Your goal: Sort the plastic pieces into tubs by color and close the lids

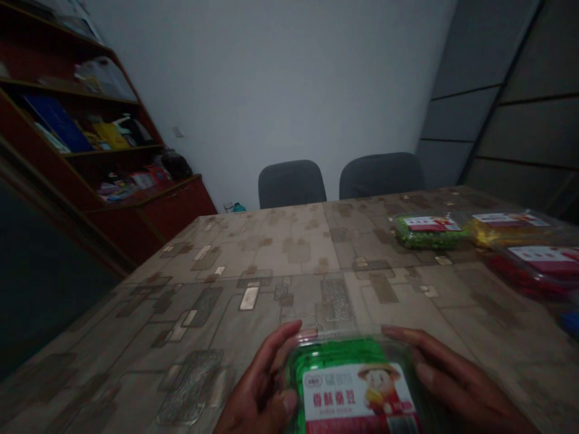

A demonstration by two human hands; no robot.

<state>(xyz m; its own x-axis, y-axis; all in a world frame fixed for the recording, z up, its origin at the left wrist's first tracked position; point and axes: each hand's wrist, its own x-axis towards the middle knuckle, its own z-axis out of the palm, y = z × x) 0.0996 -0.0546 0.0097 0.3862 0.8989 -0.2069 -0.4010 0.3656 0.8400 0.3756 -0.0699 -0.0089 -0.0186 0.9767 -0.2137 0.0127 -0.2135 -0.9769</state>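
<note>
A clear plastic box (337, 352) with green contents and a white and red label sits low in the view, near the table's front edge. My left hand (265, 386) is closed around its left side, the thumb at the lid's edge. Around the right side wraps my right hand (456, 380), fingers reaching to the far corner. The label carries a cartoon figure in a straw hat. The box's near end is cut off by the bottom of the picture, and I cannot tell whether the box touches the table.
On the patterned tablecloth (289, 253), at the right, lie a box with green contents (429, 232), one with yellow contents (511, 228) and one with red contents (534, 268). Two grey chairs (292, 184) stand beyond the table. A wooden shelf unit (149, 199) is at the left.
</note>
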